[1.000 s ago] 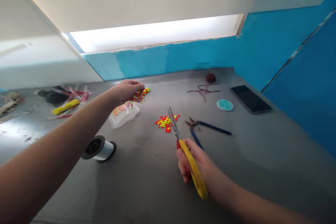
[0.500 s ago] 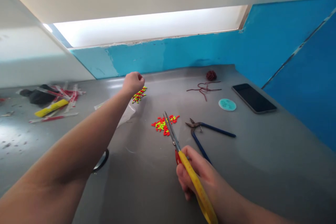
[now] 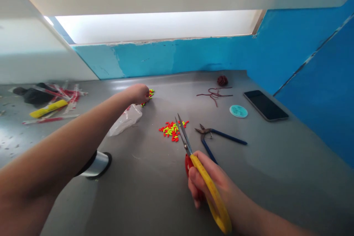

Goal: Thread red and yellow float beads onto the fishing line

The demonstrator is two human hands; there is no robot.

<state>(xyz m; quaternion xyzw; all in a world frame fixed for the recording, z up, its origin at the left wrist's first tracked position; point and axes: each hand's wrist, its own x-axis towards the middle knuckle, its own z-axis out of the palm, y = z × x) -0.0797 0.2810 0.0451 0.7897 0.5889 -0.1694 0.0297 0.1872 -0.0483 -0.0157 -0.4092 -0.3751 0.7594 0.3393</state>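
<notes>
My right hand (image 3: pixel 222 188) is closed around scissors (image 3: pixel 208 181) with one yellow and one red handle. Their blades point away from me, parted slightly, over a loose pile of small red and yellow-green beads (image 3: pixel 169 129). My left hand (image 3: pixel 138 94) reaches far forward, fingers curled down at a second cluster of red and yellow-green bead pieces (image 3: pixel 151 93). The hand covers part of that cluster, and whatever its fingertips pinch is hidden. Beneath the left forearm lies a clear plastic bag (image 3: pixel 125 120). A spool of clear line (image 3: pixel 98 164) is partly behind the same arm.
Blue-handled pliers (image 3: pixel 226 137) lie right of the beads. Beyond are a turquoise disc (image 3: pixel 238 111), a phone (image 3: pixel 265 105), brown cord (image 3: pixel 215 94) and a dark red ball (image 3: pixel 222 80). Red-and-clear wrappers (image 3: pixel 73 97), a yellow object (image 3: pixel 48 108) and a black item (image 3: pixel 35 94) sit left.
My left hand has lowered onto the far bead cluster, and its forearm has shifted left, showing more of the spool and bag. The scissors blades have parted slightly.
</notes>
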